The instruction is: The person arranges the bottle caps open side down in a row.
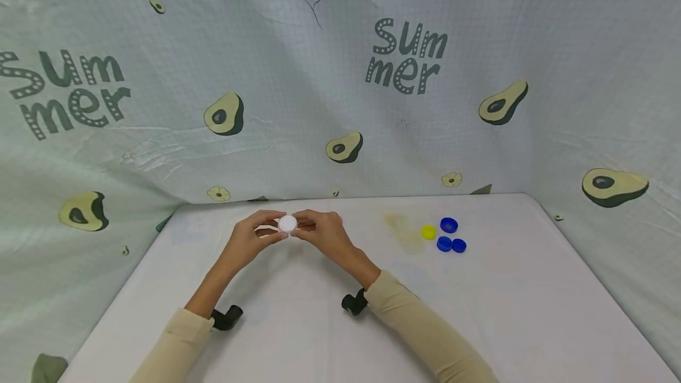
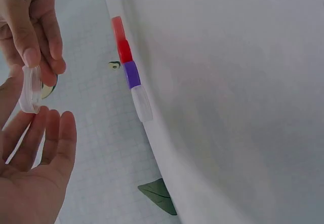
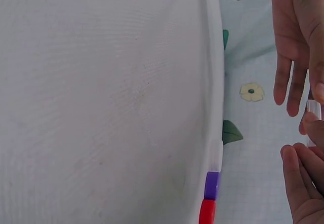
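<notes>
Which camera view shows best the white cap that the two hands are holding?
The head view: there the white cap shows its round face almost uncovered. The left wrist view shows it nearly edge-on; in the right wrist view, fingers hide part of it.

A pale cloth (image 1: 289, 93) hangs behind the table (image 1: 532, 306), printed with avocados (image 1: 226, 114), flowers (image 1: 451, 179) and the word "summer" (image 1: 407, 55). On the table's right half, a yellow cap (image 1: 428, 232) lies near three blue caps (image 1: 449, 225), two of them side by side. A yellowish stain (image 1: 405, 232) spreads left of these. Pink (image 2: 118, 29), red (image 2: 124, 50), purple (image 2: 132, 75) and clear pieces (image 2: 142, 104) line the table's edge.
</notes>
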A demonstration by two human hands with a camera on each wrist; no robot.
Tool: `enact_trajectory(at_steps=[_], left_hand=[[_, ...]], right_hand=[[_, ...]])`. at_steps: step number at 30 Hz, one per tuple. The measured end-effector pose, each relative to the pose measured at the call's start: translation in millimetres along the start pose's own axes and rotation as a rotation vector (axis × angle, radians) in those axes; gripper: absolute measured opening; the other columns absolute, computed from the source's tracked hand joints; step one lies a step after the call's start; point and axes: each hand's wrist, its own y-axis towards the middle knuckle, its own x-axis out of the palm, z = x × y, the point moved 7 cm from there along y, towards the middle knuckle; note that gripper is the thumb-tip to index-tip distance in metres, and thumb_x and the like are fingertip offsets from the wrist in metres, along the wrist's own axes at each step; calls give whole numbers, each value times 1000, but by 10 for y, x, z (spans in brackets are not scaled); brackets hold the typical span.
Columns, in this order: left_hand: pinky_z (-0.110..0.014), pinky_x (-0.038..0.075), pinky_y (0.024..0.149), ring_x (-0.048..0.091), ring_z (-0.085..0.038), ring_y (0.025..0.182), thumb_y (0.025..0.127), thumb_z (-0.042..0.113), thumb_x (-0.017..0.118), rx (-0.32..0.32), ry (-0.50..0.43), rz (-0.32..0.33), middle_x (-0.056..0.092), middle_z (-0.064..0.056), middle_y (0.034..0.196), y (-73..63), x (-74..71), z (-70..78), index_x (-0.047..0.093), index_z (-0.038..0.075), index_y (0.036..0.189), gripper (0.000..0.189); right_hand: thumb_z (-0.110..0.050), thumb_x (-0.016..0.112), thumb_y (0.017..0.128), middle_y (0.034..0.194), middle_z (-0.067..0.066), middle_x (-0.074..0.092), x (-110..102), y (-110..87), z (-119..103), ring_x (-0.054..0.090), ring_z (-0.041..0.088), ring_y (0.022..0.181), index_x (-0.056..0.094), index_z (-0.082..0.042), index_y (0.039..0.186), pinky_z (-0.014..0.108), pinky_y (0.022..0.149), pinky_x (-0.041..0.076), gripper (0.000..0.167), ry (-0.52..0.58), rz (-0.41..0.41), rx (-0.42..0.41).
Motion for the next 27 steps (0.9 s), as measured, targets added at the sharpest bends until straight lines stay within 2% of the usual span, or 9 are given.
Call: enact_trajectory(at_steps=[3, 10, 17, 24, 27], left_hand=[[-33, 58, 90, 69, -35, 106, 87, 8, 80, 8, 37, -33, 68, -16, 122, 16, -8, -17, 67, 1, 127, 43], [-44, 59, 87, 73, -28, 99, 86, 21, 82, -13, 174, -66, 75, -11, 111, 74, -28, -90, 72, 3, 119, 38], [-38, 60, 79, 73, -28, 92, 87, 15, 82, -2, 180, -119, 75, -12, 103, 150, 34, -153, 71, 1, 114, 32], [-32, 60, 79, 73, -27, 89, 84, 12, 83, 21, 175, -85, 76, -12, 103, 209, 68, -218, 74, 1, 111, 31], [-33, 60, 80, 73, -29, 92, 85, 11, 83, 19, 157, -102, 75, -14, 106, 193, 93, -251, 73, -1, 113, 32]], right_hand=[[-17, 79, 89, 112, 8, 76, 38, 6, 24, 75, 16, 96, 71, -6, 123, 14, 79, 55, 37, 1, -40, 39], [-17, 77, 92, 111, 8, 76, 137, 42, 96, 74, 16, 97, 71, -5, 123, 17, 80, 56, 34, -27, -101, 80], [-14, 79, 91, 111, 7, 76, 186, 89, 185, 73, 16, 97, 72, -5, 122, 17, 78, 56, 33, -43, -132, 157], [-13, 83, 86, 103, 8, 74, 181, 123, 233, 70, 17, 92, 74, -3, 116, 18, 72, 54, 33, -61, -90, 201], [-12, 85, 84, 97, 8, 70, 204, 110, 265, 65, 14, 86, 75, -2, 113, 17, 69, 50, 32, -71, -84, 213]])
